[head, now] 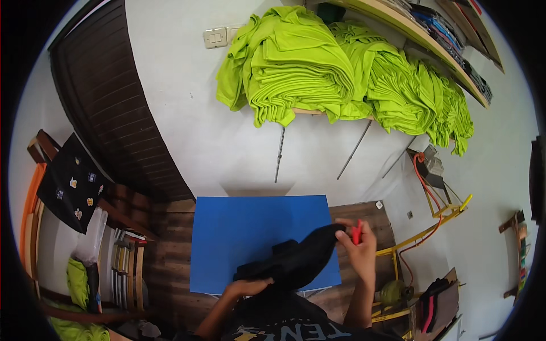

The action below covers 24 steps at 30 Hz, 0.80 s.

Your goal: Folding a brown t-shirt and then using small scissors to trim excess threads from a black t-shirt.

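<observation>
A black fabric garment (300,262) is held up over the near part of a blue tabletop (239,230). My left hand (249,287) lies under its lower left part, near the table's front edge. On the other side, my right hand (358,245) pinches the raised end of the fabric between thumb and fingers. A small red tool (357,232), whose kind I cannot tell, is tucked in the fingers of that same hand. Folds hide the garment's shape and part of my left hand's grip.
Stacks of lime-green garments (298,72) lie on a wall shelf beyond the table. A dark slatted door (111,98) is at the left, near a wooden rack with a black printed cloth (74,185). At the right stands a yellow metal frame (420,238) with a red hose.
</observation>
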Motion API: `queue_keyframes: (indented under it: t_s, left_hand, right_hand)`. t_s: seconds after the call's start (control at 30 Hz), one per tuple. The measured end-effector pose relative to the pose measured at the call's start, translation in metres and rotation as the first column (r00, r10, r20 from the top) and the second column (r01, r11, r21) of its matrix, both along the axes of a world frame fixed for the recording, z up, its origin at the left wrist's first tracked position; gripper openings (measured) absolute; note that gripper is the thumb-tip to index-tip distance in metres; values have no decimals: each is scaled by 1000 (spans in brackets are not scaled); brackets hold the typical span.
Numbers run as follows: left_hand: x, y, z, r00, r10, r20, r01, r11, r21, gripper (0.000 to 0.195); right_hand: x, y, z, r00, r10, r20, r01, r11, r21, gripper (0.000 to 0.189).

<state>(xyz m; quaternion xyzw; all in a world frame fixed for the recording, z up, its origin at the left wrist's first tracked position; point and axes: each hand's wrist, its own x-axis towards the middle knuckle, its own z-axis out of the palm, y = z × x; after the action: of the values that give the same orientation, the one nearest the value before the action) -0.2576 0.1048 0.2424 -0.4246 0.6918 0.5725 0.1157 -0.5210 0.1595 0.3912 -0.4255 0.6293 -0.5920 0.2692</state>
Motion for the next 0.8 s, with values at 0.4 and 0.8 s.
queue_keyframes:
  t_s: [0.4,0.8]
  left_hand:
    - [-40,16,59,-88,923,-375,270,384,883,77]
    - [-77,63,8,775,82,-627,-104,995,1,50]
  right_hand:
    - [5,37,-27,851,473,229,-476,878,-46,36]
    - [-17,29,-43,941,278,192,-254,957,-141,27]
